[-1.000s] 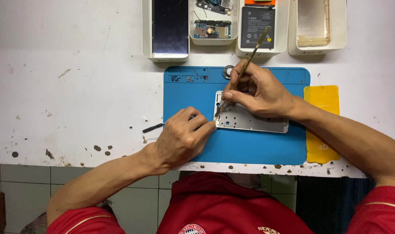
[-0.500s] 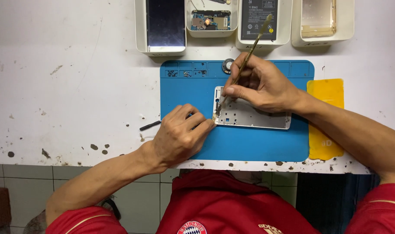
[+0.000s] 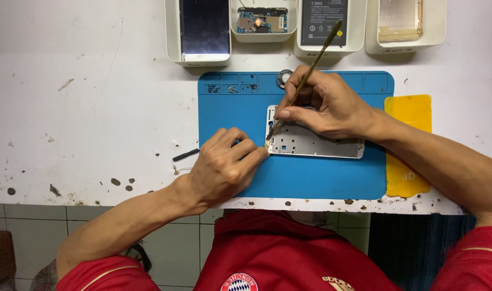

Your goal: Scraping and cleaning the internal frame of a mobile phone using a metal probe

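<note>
Head view: your right hand [image 3: 327, 105] grips a thin brass-coloured pick [image 3: 305, 78], tip at the phone frame's [image 3: 316, 144] left edge. Your left hand [image 3: 221, 167], fingers curled, steadies that frame's corner on the blue mat [image 3: 310, 178].

Up along the back of the stained white desk [image 3: 84, 108] sits a row of four white plastic trays [image 3: 170, 32]. The first carries a dark phone screen panel [image 3: 205, 27], the second a small blue-green circuit board [image 3: 262, 19], the third a black rectangular battery [image 3: 324, 21], the fourth a gold-coloured back cover [image 3: 399, 19]. Over to the right, a flat yellow rectangular sheet [image 3: 410, 143] lies just beside the blue silicone work mat [image 3: 316, 180]. A small round metal disc [image 3: 284, 78] rests on the mat's top edge.
</note>
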